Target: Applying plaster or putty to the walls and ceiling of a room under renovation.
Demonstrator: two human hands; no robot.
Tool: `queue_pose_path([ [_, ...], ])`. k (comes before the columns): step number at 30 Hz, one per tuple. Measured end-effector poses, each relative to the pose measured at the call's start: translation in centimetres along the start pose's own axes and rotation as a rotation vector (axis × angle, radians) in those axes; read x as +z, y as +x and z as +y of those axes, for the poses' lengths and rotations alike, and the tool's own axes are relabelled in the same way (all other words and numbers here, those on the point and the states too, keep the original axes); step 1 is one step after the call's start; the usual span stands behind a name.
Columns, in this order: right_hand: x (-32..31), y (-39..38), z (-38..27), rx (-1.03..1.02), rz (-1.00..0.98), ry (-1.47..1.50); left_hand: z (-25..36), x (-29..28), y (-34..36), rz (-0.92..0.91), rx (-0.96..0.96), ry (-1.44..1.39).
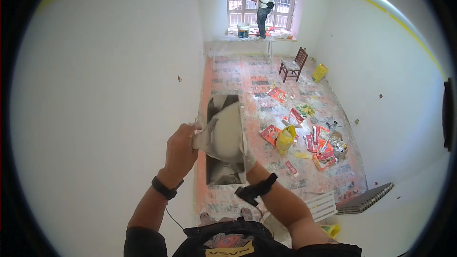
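Observation:
A rectangular plastering hawk (223,175) is held out before me, smeared grey, with a large mound of pale putty (229,131) on its middle. My left hand (182,143) is closed around the handle of a putty knife (203,142), whose blade meets the left side of the mound. My right hand (250,159) supports the hawk at its right edge. Most of its fingers are hidden behind the hawk, but it appears to hold the board from below. The white wall (109,114) rises close on my left.
Red bags (325,150) and a yellow bag (286,139) litter the stained floor. A wooden chair (293,65) stands farther back. By the window, another person (263,4) stands on a platform (243,39) beside a bucket (243,29). A radiator (366,200) leans at right.

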State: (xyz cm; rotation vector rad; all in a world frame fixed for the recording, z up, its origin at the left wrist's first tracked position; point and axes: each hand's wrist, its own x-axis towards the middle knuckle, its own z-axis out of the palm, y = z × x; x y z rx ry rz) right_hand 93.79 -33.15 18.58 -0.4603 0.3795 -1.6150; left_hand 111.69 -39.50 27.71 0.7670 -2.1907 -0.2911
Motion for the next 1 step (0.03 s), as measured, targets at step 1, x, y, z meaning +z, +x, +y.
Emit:
queue_pose_path([
  [1,-0.22,0.16,-0.56,-0.003,-0.003,0.005,0.01,0.52,0.48,-0.011,0.055,0.161],
])
